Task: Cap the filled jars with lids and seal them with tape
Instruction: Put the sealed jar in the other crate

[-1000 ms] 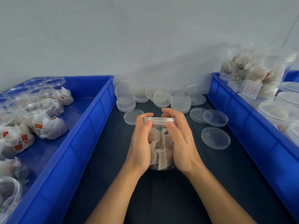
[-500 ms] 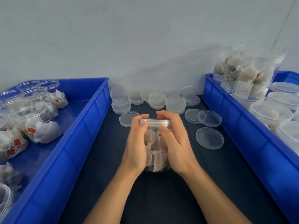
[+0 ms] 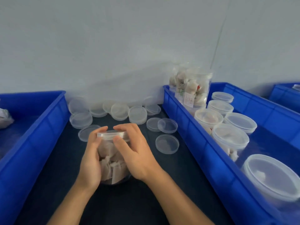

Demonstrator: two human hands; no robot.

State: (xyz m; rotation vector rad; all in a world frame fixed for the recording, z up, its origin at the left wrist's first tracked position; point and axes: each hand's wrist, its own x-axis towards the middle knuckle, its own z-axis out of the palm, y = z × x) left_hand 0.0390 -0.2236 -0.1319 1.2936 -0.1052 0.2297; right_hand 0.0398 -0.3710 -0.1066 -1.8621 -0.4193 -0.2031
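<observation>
Your left hand (image 3: 90,161) and right hand (image 3: 134,153) both grip the filled jar (image 3: 112,166) mid-counter between the blue bins (image 3: 186,127), fingers curled over its seated lid (image 3: 112,135); capping appears nearly done here, taping outstanding, no tape visible.

Jar (image 3: 112,164) stands between two bins (image 3: 32,135), loose lids (image 3: 136,114) behind it

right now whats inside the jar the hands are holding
The jar holds pale folded sachets, visible through its clear wall between the left hand and right hand. A clear lid sits on top. The hands cover the sides, so the count stays hidden.
</observation>
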